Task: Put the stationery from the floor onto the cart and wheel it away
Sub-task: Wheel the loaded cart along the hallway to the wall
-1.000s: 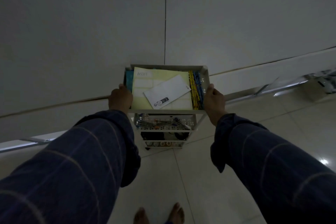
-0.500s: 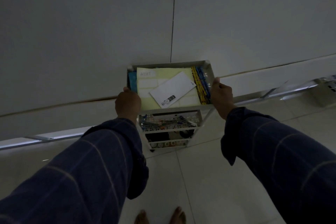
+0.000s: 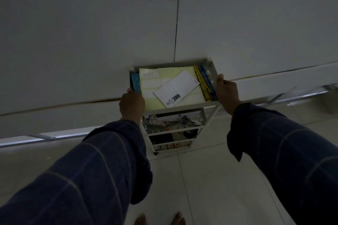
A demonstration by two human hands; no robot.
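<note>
While hands grip, cart abuts wall.

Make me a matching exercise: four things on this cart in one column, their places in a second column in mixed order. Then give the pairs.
Things:
1. envelope
2. pencils
3. tape rolls
4. left hand

Places:
A. bottom shelf
B. on the yellow sheet, top tray
C. gripping the cart's left rim
D. along the top tray's right side

Pairs: 1-B, 2-D, 3-A, 4-C
</note>
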